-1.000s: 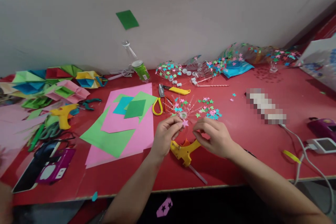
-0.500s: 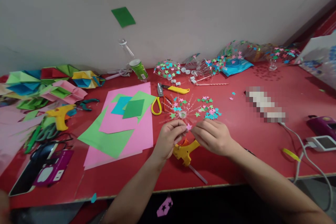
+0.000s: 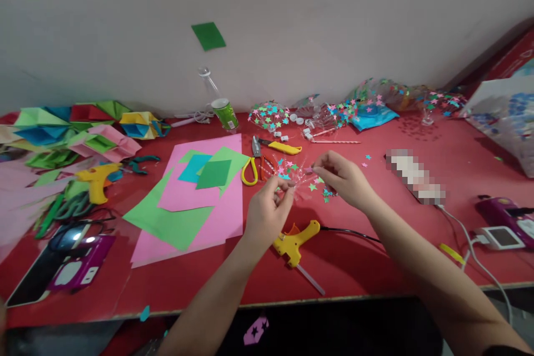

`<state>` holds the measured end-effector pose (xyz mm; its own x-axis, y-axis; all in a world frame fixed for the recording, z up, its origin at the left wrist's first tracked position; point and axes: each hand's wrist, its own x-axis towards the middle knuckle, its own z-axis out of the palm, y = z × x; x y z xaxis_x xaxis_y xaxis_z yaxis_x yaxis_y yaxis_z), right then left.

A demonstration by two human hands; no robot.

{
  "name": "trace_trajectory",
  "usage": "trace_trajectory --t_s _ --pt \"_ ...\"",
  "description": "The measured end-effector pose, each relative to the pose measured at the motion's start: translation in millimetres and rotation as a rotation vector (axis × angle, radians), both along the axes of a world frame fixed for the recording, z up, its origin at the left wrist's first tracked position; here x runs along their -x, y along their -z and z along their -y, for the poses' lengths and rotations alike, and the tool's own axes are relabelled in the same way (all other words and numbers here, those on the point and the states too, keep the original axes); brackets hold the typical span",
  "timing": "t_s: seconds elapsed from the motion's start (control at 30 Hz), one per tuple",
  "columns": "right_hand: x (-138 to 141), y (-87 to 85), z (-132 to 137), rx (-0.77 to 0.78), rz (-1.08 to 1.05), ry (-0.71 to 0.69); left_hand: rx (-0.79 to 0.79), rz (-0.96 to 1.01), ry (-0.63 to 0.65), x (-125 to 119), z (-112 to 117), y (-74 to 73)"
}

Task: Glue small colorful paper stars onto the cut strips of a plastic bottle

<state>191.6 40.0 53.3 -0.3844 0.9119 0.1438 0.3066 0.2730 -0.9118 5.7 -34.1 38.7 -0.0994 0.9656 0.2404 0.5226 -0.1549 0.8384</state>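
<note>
My right hand (image 3: 345,181) pinches a small pink paper star (image 3: 308,170) at its fingertips, over a clear plastic piece cut into splayed strips (image 3: 301,182). My left hand (image 3: 270,208) is closed at the near left of those strips, thumb and forefinger brought together. Whatever lies between them is too small to make out. Loose pink, green and blue paper stars (image 3: 312,187) lie around the strips, partly behind my hands. Below my left hand a yellow glue gun (image 3: 297,242) rests on the red table, a clear glue stick (image 3: 311,279) protruding from it.
Pliers (image 3: 251,164) and a yellow-handled cutter (image 3: 285,148) lie beyond my left hand. Coloured paper sheets (image 3: 175,231) spread to the left. Star-covered plastic pieces (image 3: 269,115) and a bottle (image 3: 211,83) stand along the white partition (image 3: 312,28). A black cord (image 3: 352,232) runs rightward from the glue gun.
My hands have moved apart and farther from me. The pink star, earlier between both hands, is now at my right fingertips above the strips. The view has shifted slightly.
</note>
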Motion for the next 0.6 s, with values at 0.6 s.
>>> trace_trajectory --t_s 0.6 --pt "11.6 26.5 -8.3 0.006 0.055 -0.005 -0.435 -0.604 -0.282 -10.2 -24.0 38.1"
